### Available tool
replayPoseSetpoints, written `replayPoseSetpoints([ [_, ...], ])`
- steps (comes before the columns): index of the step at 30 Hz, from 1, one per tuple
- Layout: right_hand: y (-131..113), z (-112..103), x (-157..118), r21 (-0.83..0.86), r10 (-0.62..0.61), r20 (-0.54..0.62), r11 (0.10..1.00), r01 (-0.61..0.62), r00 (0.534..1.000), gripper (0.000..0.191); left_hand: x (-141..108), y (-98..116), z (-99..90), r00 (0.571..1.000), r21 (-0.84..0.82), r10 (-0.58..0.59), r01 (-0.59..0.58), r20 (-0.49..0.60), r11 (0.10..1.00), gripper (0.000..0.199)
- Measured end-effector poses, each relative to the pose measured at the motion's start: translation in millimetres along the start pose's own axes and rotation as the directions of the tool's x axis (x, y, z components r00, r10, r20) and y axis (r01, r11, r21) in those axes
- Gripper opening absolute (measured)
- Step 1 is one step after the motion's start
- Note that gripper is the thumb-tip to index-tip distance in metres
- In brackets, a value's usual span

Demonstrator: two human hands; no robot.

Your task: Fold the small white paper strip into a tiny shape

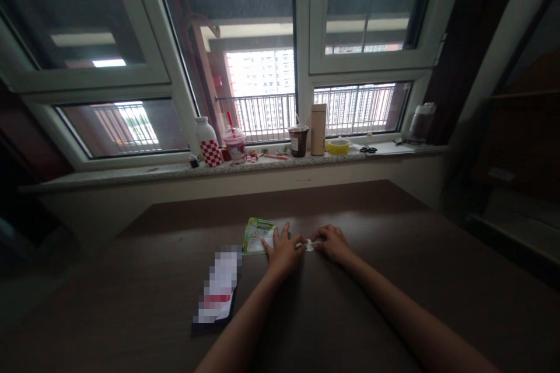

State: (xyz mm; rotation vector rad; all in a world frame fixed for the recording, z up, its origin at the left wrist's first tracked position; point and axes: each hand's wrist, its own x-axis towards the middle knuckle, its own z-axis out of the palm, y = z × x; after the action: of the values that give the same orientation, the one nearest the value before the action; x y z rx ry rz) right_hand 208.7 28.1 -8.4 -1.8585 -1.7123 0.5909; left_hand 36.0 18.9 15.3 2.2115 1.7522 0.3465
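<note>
A small whitish-green piece (310, 245) lies low over the brown table between my two hands. My left hand (285, 250) touches its left end with thumb and index finger, while the other fingers spread out over the edge of a green and white packet (256, 238). At the piece's right end, my right hand (331, 242) pinches it with curled fingers. What exactly the piece is, I cannot make out.
A phone-like object (219, 288), blurred out, lies left of my left forearm. Along the windowsill (262, 168) stand a checkered bottle (209, 143), a pink drink cup (235, 144), a dark cup (298, 141), a tan flask (318, 130), yellow tape (338, 147) and scissors (368, 150).
</note>
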Motion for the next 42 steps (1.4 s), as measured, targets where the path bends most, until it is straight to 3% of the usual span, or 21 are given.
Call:
replayPoseSetpoints([
  [9, 1, 0, -4, -0.033, -0.032, 0.009, 0.999, 0.032, 0.999, 0.026, 3, -3, 0.1, 1.000, -0.011, -0.013, 0.013, 0.010, 1.000, 0.027],
  [14, 2, 1, -4, -0.021, -0.042, -0.008, 0.999, 0.042, 0.999, 0.017, 3, 0, 3.4, 0.999, -0.019, -0.027, 0.026, -0.045, 0.999, 0.024],
  [24, -2, 5, -8, -0.053, -0.071, -0.085, 0.996, 0.066, 0.994, 0.022, 4, 2, 7.1, 0.994, -0.026, -0.032, 0.029, -0.103, 0.999, 0.022],
  [36, -4, 3, 0, 0.004, 0.038, -0.024, 0.999, -0.038, 0.999, 0.019, 8, 6, -0.9, 0.998, -0.048, -0.058, 0.058, -0.007, 0.997, 0.021],
  [42, 1, 2, 3, -0.001, 0.016, -0.010, 1.000, -0.016, 1.000, 0.023, 7, 2, -4.7, 0.999, -0.031, -0.031, 0.031, 0.021, 0.999, 0.023],
])
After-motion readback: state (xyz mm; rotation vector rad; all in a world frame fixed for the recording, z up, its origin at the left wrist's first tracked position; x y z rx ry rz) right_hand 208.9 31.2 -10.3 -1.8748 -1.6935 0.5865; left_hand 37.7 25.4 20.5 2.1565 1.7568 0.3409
